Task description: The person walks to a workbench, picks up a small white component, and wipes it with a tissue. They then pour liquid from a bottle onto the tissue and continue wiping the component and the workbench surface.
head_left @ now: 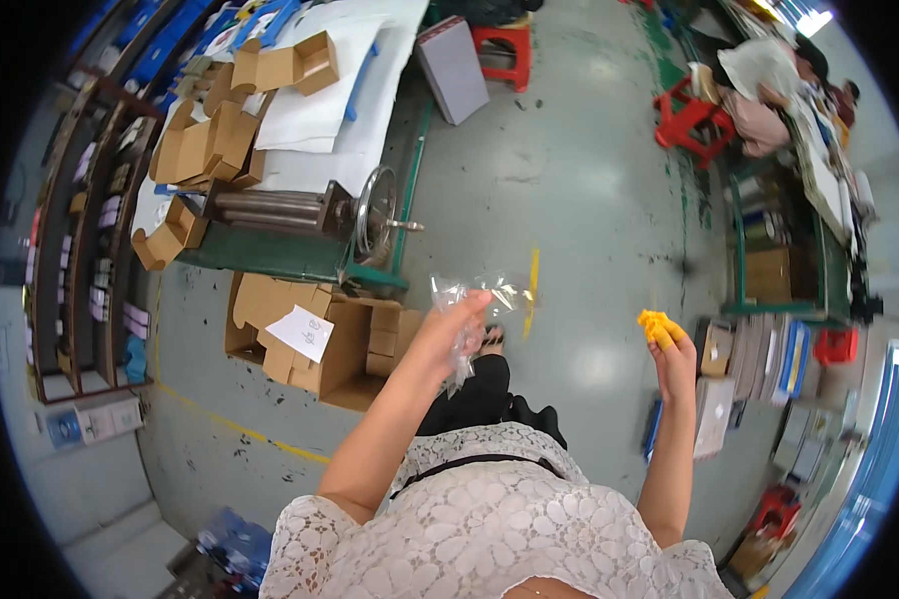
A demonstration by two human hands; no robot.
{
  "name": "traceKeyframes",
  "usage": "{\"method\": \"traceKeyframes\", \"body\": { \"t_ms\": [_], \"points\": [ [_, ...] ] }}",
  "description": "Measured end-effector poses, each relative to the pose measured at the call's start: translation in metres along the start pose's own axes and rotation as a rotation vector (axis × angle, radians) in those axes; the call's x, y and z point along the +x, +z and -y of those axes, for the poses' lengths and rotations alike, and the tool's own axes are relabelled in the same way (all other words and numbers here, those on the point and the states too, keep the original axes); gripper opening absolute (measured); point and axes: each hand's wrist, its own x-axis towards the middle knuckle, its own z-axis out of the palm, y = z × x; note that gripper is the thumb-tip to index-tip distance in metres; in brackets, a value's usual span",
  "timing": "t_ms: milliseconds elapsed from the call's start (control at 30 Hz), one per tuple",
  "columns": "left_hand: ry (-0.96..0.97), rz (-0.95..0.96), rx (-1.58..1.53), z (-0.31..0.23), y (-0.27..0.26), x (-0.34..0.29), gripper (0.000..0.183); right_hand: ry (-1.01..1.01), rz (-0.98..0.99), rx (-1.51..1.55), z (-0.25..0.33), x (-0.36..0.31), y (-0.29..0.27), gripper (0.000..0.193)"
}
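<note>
Near the middle of the head view, my left hand [449,334] is closed around a crumpled clear plastic bag [504,294]. Parts of the bag stick out above the fingers and hang below them. Off to the right, my right hand [675,354] pinches a small, bunched yellow piece [653,323] that looks soft; its exact kind I cannot make out. Both hands are held up over the floor, well apart from each other.
At the left, a green workbench [270,255] carries open brown cardboard boxes [205,145] and a roller machine with a handwheel [375,215]. A large carton [345,379] stands below it. Red stools [691,125] and a seated person [759,110] are at the far right.
</note>
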Motion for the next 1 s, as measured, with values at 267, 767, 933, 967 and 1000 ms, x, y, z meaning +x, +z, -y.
{"method": "traceKeyframes", "body": {
  "t_ms": [267,767,933,967,1000],
  "points": [
    [0.160,-0.222,-0.138,-0.040,0.010,0.178,0.025,0.030,0.245,-0.059,0.057,0.248,0.066,0.026],
    [0.354,-0.861,-0.731,-0.052,-0.067,0.380,0.023,0.125,1.030,-0.750,-0.022,0.592,0.342,0.027],
    [0.497,-1.050,-0.943,-0.010,-0.130,0.429,0.023,0.146,1.423,-0.705,-0.162,0.616,0.477,0.027],
    [0.544,-1.047,-0.965,-0.006,-0.144,0.437,0.022,0.149,1.456,-0.606,-0.184,0.605,0.500,0.027],
    [0.574,-1.057,-0.998,0.000,-0.156,0.442,0.021,0.149,1.508,-0.621,-0.216,0.598,0.524,0.027]
  ]
}}
